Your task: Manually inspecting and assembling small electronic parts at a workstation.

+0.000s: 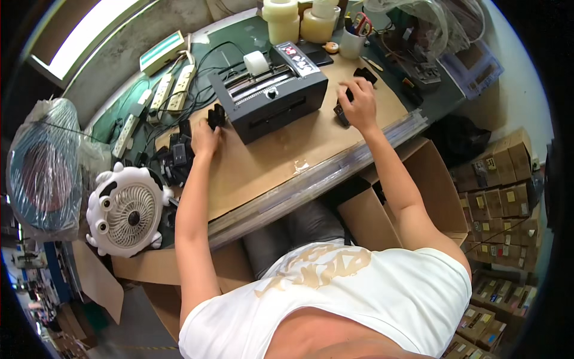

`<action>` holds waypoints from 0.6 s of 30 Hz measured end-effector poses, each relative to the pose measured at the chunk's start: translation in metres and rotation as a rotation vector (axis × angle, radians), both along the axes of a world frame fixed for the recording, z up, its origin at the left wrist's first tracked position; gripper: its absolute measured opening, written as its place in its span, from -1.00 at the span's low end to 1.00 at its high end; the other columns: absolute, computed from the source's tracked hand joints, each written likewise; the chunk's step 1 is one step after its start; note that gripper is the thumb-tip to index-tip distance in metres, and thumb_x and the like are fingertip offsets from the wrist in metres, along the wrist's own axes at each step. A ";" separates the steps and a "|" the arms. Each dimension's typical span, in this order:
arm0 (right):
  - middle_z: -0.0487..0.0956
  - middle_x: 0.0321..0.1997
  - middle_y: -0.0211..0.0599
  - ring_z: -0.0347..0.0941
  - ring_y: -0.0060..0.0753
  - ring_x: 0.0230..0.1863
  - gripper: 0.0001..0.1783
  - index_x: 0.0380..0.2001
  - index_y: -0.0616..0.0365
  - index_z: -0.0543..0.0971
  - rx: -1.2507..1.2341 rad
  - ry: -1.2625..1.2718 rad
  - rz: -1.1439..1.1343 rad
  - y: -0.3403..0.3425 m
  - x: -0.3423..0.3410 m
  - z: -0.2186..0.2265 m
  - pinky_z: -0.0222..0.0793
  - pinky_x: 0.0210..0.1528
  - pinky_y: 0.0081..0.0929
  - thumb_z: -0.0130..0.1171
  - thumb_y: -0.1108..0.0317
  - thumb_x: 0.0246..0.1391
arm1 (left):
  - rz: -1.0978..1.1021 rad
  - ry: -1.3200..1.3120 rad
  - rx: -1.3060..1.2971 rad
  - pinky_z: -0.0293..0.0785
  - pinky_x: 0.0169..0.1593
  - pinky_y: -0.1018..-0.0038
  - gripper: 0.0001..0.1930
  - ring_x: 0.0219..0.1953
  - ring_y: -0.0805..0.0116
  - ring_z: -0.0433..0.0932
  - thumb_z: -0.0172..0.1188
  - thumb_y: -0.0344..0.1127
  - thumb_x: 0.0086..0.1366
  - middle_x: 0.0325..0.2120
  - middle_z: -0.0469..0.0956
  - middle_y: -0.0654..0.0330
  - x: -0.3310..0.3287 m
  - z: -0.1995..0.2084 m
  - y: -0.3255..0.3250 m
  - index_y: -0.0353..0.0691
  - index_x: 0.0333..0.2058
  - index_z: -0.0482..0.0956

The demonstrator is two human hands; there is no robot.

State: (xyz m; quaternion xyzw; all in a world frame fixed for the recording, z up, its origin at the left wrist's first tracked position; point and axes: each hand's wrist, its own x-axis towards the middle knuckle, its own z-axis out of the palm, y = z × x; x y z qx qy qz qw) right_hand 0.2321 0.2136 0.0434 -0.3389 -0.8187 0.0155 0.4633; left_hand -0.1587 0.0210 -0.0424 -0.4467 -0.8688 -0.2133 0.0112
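Note:
My left hand [205, 139] is closed at the fingertips on a small black plastic piece [216, 116], beside the left end of a dark grey box-shaped machine [281, 110] with a white roll on top. Left of that hand lies a pile of black adapter-like blocks with cables [177, 154]. Right of the machine, my right hand [360, 106] curls down over the brown board, its fingers bent around something black, mostly hidden. A small black block [341, 115] lies below its thumb side. Another black piece [365, 75] sits just beyond the fingers.
White power strips [161, 97] and tangled cables fill the back left. A white animal-shaped fan [128, 212] stands at the near left. Tape rolls [281, 23] and a pen cup [351, 45] stand at the back. Open cardboard boxes [371, 218] sit below the table's front edge [311, 176].

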 end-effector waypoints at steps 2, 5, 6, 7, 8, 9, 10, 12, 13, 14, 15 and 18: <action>0.53 -0.10 -0.25 0.38 -0.14 -0.03 -0.72 -0.13 0.00 0.66 0.089 0.065 0.117 -0.005 -0.023 0.026 0.31 0.04 -0.33 0.25 0.19 0.10 | 0.068 0.016 -0.029 0.50 -0.11 0.11 -0.57 -0.17 -0.14 0.55 0.17 -0.11 0.21 -0.26 0.58 -0.11 0.017 0.013 -0.007 -0.34 -0.09 0.45; 0.51 -0.07 -0.23 0.36 -0.12 -0.01 -0.72 -0.11 -0.02 0.67 0.177 -0.002 0.054 0.014 -0.051 0.016 0.27 0.08 -0.32 0.24 0.19 0.12 | 0.135 -0.057 0.081 0.52 -0.22 0.21 -0.61 -0.35 -0.04 0.57 0.04 -0.12 0.29 -0.34 0.58 -0.09 0.034 0.034 -0.027 -0.32 -0.07 0.45; 0.51 -0.07 -0.23 0.36 -0.12 -0.01 -0.72 -0.11 -0.02 0.67 0.172 -0.010 0.058 0.022 -0.057 0.012 0.27 0.08 -0.32 0.24 0.19 0.12 | 0.138 -0.064 0.076 0.52 -0.22 0.21 -0.61 -0.35 -0.04 0.57 0.04 -0.12 0.29 -0.34 0.58 -0.09 0.040 0.040 -0.036 -0.32 -0.07 0.45; 0.51 -0.06 -0.23 0.37 -0.13 -0.03 -0.74 -0.15 0.01 0.67 0.177 0.008 0.041 0.030 -0.062 0.008 0.27 0.07 -0.32 0.23 0.19 0.11 | 0.092 -0.356 0.161 0.51 -0.27 0.25 -0.62 -0.38 0.02 0.56 0.02 -0.12 0.30 -0.36 0.57 -0.07 0.047 0.045 -0.047 -0.30 -0.06 0.45; 0.51 -0.06 -0.22 0.38 -0.13 -0.05 -0.75 -0.20 0.04 0.66 0.182 0.027 0.031 0.036 -0.068 0.003 0.27 0.05 -0.32 0.22 0.19 0.11 | 0.054 -0.646 0.247 0.50 -0.31 0.30 -0.63 -0.42 0.08 0.55 -0.01 -0.13 0.31 -0.38 0.57 -0.05 0.053 0.051 -0.061 -0.28 -0.05 0.44; 0.51 -0.06 -0.21 0.38 -0.14 -0.06 -0.76 -0.24 0.07 0.66 0.184 0.041 0.024 0.038 -0.072 -0.002 0.27 0.04 -0.32 0.22 0.20 0.11 | 0.019 -0.938 0.337 0.49 -0.36 0.35 -0.63 -0.45 0.14 0.54 -0.04 -0.13 0.32 -0.40 0.56 -0.03 0.060 0.057 -0.074 -0.26 -0.04 0.44; 0.51 -0.05 -0.20 0.39 -0.14 -0.08 -0.77 -0.28 0.10 0.65 0.186 0.055 0.014 0.038 -0.073 -0.009 0.27 0.03 -0.32 0.21 0.20 0.11 | -0.019 -1.230 0.428 0.48 -0.40 0.40 -0.64 -0.49 0.20 0.53 -0.06 -0.14 0.33 -0.41 0.55 -0.02 0.065 0.064 -0.082 -0.25 -0.03 0.43; 0.52 -0.10 -0.23 0.39 -0.17 -0.11 -0.77 -0.30 0.11 0.65 0.160 0.106 0.032 0.023 -0.071 -0.012 0.28 0.00 -0.34 0.20 0.19 0.12 | -0.198 -1.678 0.426 0.36 -0.52 0.57 -0.64 -0.51 0.38 0.46 -0.11 -0.17 0.33 -0.42 0.53 0.04 0.091 0.079 -0.090 -0.15 0.03 0.37; 0.52 -0.14 -0.26 0.40 -0.19 -0.14 -0.77 -0.32 0.12 0.64 0.149 0.178 0.036 0.011 -0.071 -0.008 0.29 -0.03 -0.37 0.19 0.18 0.14 | -0.177 -1.682 0.433 0.36 -0.52 0.57 -0.64 -0.51 0.38 0.46 -0.11 -0.17 0.33 -0.42 0.53 0.04 0.102 0.081 -0.094 -0.15 0.03 0.37; 0.53 -0.18 -0.29 0.40 -0.22 -0.17 -0.76 -0.35 0.13 0.63 0.143 0.253 0.039 0.001 -0.074 -0.003 0.30 -0.06 -0.39 0.19 0.17 0.16 | -0.304 -1.836 0.413 0.32 -0.54 0.58 -0.64 -0.51 0.36 0.47 -0.11 -0.16 0.32 -0.41 0.52 0.04 0.110 0.083 -0.092 -0.12 0.04 0.36; 0.53 -0.22 -0.32 0.40 -0.25 -0.20 -0.75 -0.37 0.13 0.63 0.138 0.329 0.037 -0.009 -0.075 -0.002 0.32 -0.09 -0.42 0.18 0.17 0.18 | -0.440 -1.984 0.388 0.29 -0.56 0.59 -0.64 -0.51 0.35 0.47 -0.10 -0.15 0.32 -0.41 0.52 0.04 0.114 0.083 -0.090 -0.10 0.05 0.34; 0.51 -0.40 -0.48 0.36 -0.50 -0.42 -0.73 -0.44 0.14 0.57 -0.570 0.352 0.109 -0.057 -0.072 -0.007 0.29 -0.32 -0.55 0.20 0.16 0.17 | -0.556 -2.076 0.370 0.27 -0.57 0.60 -0.65 -0.51 0.36 0.46 -0.11 -0.13 0.32 -0.40 0.52 0.05 0.120 0.073 -0.069 -0.07 0.04 0.33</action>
